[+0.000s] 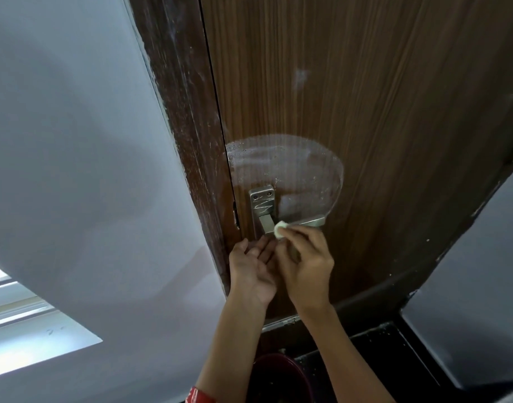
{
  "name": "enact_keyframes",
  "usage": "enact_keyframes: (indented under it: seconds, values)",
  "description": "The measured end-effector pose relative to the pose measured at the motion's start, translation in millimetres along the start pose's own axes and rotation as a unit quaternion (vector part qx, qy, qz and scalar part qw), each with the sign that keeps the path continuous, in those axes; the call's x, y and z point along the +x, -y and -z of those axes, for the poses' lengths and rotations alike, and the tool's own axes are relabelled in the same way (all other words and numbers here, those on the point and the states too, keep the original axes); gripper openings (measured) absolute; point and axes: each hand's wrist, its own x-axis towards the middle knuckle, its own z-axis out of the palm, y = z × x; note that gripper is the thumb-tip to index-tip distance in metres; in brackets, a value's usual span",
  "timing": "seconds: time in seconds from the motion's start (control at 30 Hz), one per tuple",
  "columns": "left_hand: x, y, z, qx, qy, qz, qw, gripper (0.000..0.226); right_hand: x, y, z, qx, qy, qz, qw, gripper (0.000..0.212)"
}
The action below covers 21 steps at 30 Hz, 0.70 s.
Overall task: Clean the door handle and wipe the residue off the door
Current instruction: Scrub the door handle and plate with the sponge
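Note:
A brown wood-grain door [365,97] fills the upper right. Its metal lever handle [310,221] juts right from a backplate [262,202] that bears a white zigzag smear. A whitish, fan-shaped film of residue [287,167] spreads over the door above the handle. My right hand [304,263] pinches a small white wad [279,228] and presses it against the lever near its base. My left hand [251,264] is just left of it, palm up and fingers apart, below the backplate and holding nothing.
The dark, scuffed door frame [188,112] runs along the door's left edge, with a pale wall [75,141] beyond it. A dark red bucket [278,379] stands on the dark floor below my arms. A grey wall [476,286] is at lower right.

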Motion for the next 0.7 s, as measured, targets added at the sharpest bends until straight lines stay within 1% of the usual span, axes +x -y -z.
enact_keyframes:
  seconds: [0.07, 0.17, 0.23, 0.3, 0.37, 0.43, 0.5, 0.53, 0.6, 0.7]
  values:
    - [-0.8, -0.7, 1.4, 0.002, 0.004, -0.002, 1.000, 0.045, 6.5, 5.2, -0.5, -0.021, 0.006, -0.017, 1.000, 0.025]
    - [0.3, -2.1, 6.2, -0.010, 0.000, 0.000, 1.000, 0.045, 7.2, 21.5, -9.8, -0.051, 0.075, 0.038, 0.995, 0.026]
    - [1.1, -3.3, 7.9, -0.012, -0.003, 0.003, 1.000, 0.046, 5.5, 23.3, -7.2, -0.055, 0.101, 0.051, 0.992, 0.024]
    - [0.9, -3.0, 8.4, -0.018, 0.007, 0.009, 1.000, 0.049, 7.9, 17.4, 1.4, -0.065, 0.086, 0.020, 0.994, 0.022]
    - [1.2, -2.1, 8.3, -0.023, 0.001, 0.002, 1.000, 0.051, 17.1, 15.7, 4.2, -0.072, 0.073, -0.020, 0.994, 0.022]
    - [1.7, -1.1, 7.6, -0.033, -0.014, -0.007, 0.999, 0.049, 27.5, 22.3, -3.1, -0.060, 0.109, -0.019, 0.992, 0.023]
    - [2.0, 0.0, 7.5, -0.048, -0.028, -0.012, 0.998, 0.047, 29.3, 30.0, -11.8, -0.057, 0.165, 0.012, 0.985, 0.021]
    - [2.1, 0.2, 7.4, -0.054, -0.034, -0.013, 0.998, 0.047, 27.9, 31.3, -13.7, -0.069, 0.174, 0.029, 0.982, 0.018]
    - [1.4, 0.0, 7.4, -0.057, -0.039, -0.012, 0.998, 0.047, 22.9, 28.7, -11.5, -0.085, 0.158, 0.039, 0.983, 0.015]
    - [1.5, -2.5, 9.3, -0.055, -0.047, -0.019, 0.997, 0.049, 19.7, 25.5, -11.2, -0.087, 0.096, 0.022, 0.991, 0.012]
